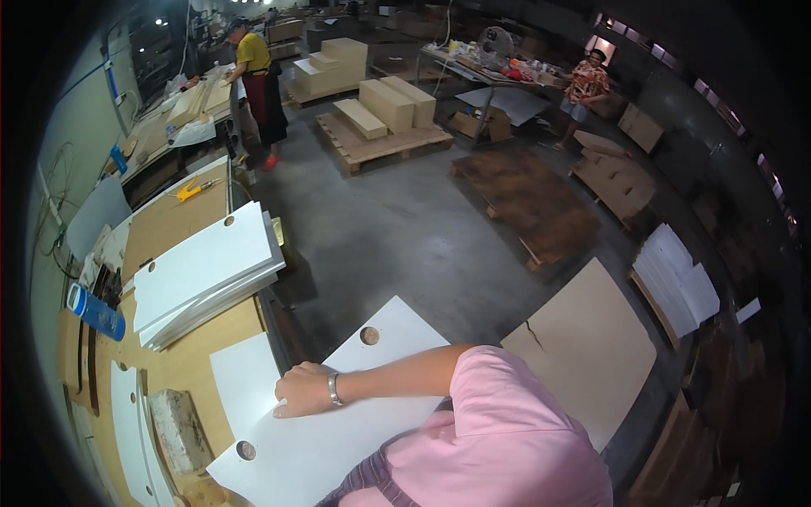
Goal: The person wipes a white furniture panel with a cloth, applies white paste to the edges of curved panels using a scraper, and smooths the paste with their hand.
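My right hand point(306, 390), with a metal band at the wrist, reaches across from the right. Its fingers are curled closed at the long edge of a white panel point(363, 406); what they pinch, if anything, is hidden. That panel has two round holes and lies in front of my body, partly over the bench. Beside it another white board point(243, 372) rests on the wooden bench point(241, 325). A worn, whitish block point(180, 429) sits near the panel's lower end, next to narrow white panels point(131, 431). My left hand does not show.
White panels with holes are stacked point(207, 275) farther along the bench, near a blue bottle point(97, 313) and a yellow air gun point(193, 190). A tan board point(591, 346) stands behind me. Pallets point(380, 152) occupy the floor; two people are at distant tables.
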The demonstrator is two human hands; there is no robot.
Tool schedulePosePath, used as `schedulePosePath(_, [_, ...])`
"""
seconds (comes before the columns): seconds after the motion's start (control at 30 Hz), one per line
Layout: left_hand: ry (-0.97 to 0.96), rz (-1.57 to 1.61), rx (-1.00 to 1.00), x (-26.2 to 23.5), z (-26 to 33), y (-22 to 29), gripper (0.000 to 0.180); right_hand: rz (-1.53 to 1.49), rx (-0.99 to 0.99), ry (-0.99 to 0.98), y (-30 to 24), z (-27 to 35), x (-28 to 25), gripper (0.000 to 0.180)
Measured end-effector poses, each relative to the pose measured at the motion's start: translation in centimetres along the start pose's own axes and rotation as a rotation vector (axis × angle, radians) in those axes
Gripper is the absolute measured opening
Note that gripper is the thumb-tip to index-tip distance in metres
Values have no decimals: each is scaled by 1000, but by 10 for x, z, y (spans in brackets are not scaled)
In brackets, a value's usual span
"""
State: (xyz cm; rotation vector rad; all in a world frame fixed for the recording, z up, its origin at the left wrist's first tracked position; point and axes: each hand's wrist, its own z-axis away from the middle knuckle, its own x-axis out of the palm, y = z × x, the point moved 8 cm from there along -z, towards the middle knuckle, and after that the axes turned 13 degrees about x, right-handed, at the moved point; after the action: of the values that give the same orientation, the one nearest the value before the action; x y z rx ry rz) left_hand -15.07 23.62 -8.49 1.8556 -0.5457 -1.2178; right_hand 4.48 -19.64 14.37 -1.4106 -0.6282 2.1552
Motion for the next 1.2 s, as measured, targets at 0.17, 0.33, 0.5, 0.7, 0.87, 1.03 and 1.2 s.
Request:
schedulePosePath(0.17, [24, 66, -47, 8, 0, -27, 47, -2, 41, 48, 21, 0, -4, 44])
schedulePosePath(0.33, [38, 119, -90, 7, 3, -53, 49, -43, 43, 136, 32, 4, -13, 46])
schedulePosePath(0.5, [53, 155, -127, -4, 7, -85, 51, -30, 56, 96, 32, 6, -15, 45])
schedulePosePath(0.7, [74, 123, -95, 15, 1, -54, 51, -55, 49, 126, 35, 5, -15, 45])
schedulePosePath(0.87, [90, 110, -74, 20, -2, -43, 51, -51, 63, 109, 33, 5, -18, 45])
schedulePosePath(1.03, [95, 102, -56, 24, -5, -38, 52, -45, 70, 101, 36, 4, -16, 45])
schedulePosePath(1.2, [99, 95, -37, 25, -8, -38, 52, -44, 79, 115, 38, 1, -15, 44])
